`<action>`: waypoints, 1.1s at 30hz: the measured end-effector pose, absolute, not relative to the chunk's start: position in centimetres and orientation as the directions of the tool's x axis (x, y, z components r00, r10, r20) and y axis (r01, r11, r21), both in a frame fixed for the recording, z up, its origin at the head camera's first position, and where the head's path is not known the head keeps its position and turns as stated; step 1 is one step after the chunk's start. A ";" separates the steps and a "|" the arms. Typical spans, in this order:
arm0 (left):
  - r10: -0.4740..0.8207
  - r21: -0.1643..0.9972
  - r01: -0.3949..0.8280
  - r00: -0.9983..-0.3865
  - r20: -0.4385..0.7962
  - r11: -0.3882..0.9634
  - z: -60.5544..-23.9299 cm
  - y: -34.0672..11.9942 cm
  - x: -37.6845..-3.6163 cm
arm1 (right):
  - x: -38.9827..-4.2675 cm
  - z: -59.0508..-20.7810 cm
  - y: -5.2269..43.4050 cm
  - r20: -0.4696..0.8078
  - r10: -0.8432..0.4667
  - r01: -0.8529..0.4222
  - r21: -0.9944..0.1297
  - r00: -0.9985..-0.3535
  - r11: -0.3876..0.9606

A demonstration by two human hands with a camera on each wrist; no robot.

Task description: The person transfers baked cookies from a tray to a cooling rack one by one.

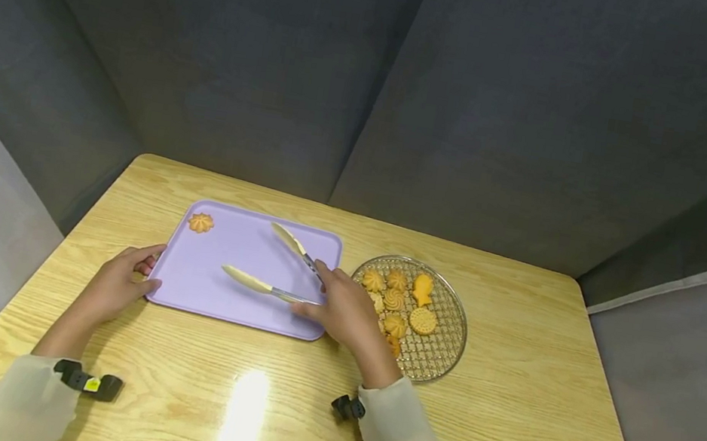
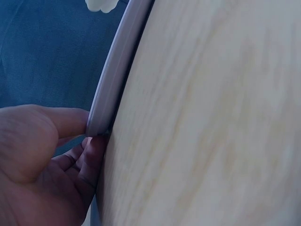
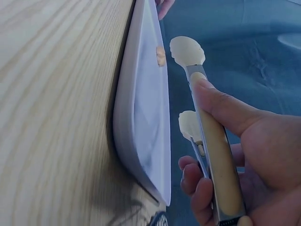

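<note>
My right hand holds a pair of food tongs by the handles, above the right side of a lilac tray. The tongs' cream tips stand apart with nothing between them. In the right wrist view the thumb presses along one tan handle, with fingers curled round the other arm. A piped, flower-shaped cookie lies in the tray's far left corner. My left hand grips the tray's left edge; the left wrist view shows its thumb and fingertips on the rim.
Right of the tray, a round wire rack carries several cookies, among them a fish-shaped one and a round dimpled one. My right forearm covers part of it. Dark curtains hang behind the wooden table.
</note>
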State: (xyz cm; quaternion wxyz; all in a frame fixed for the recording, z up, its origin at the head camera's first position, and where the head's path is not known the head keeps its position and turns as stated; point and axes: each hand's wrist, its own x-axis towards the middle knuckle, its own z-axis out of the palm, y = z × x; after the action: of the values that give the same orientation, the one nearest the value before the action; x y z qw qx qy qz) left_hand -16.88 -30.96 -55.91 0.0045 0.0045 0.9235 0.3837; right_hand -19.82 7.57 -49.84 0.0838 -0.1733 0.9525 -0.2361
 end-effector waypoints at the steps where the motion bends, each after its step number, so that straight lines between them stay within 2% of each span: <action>1: 0.010 0.707 0.004 -1.000 -0.004 0.707 -55.9 -31.0 -16.9 | -20.0 -49.8 7.3 -0.078 -0.372 -0.294 -0.473 -0.925 0.831; 33: 0.015 0.701 -0.003 -1.000 -0.021 0.713 -56.0 -31.1 -16.8 | -25.1 -50.8 -0.6 -0.146 -0.433 -0.389 -0.258 -0.889 0.885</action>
State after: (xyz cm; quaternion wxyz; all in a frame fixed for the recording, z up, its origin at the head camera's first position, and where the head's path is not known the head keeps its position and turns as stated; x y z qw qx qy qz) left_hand -16.82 -31.05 -56.03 0.0124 0.0032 0.9255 0.3785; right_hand -25.08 -0.63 -50.81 0.1001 -0.2129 0.9655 -0.1114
